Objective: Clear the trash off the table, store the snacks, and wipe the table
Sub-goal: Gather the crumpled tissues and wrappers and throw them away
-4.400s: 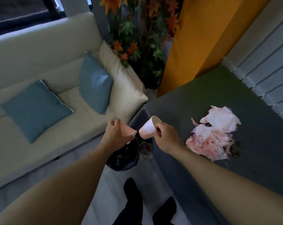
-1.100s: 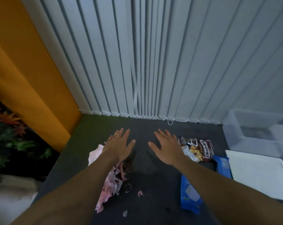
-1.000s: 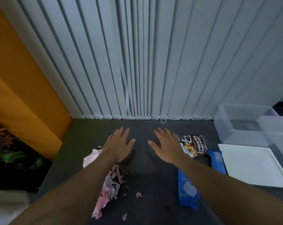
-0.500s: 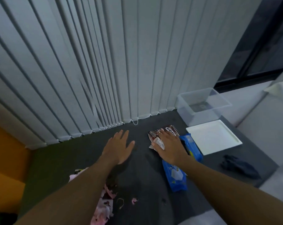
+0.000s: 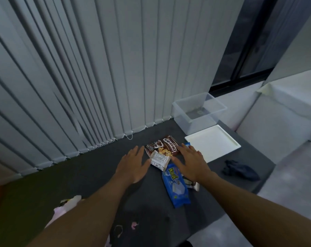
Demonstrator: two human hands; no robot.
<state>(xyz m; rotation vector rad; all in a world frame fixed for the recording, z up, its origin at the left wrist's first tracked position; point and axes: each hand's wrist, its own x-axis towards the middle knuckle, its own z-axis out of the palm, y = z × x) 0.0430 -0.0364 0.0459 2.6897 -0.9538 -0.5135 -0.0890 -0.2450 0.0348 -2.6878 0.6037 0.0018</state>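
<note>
Head view. Both hands are spread flat with fingers extended and hold nothing. The left hand lies just left of the snack cluster. The right hand is over the cluster's right side, and contact with the packets cannot be confirmed.

Between the hands are a brown cereal packet and a small white sachet. A blue packet lies nearer, partly under the right wrist. A clear storage box stands open at the far right corner of the surface, with a white lid just in front of it. A dark cloth lies at the right edge.

Pink crumpled paper and small scraps remain at the near left, so trash clearing is judged incomplete.

Step in hand, by judgement: storing the snacks. The next move calls for closing the fingers on the packets, gathering them together, and carrying them right and away into the box. Wiping is not yet begun.
</note>
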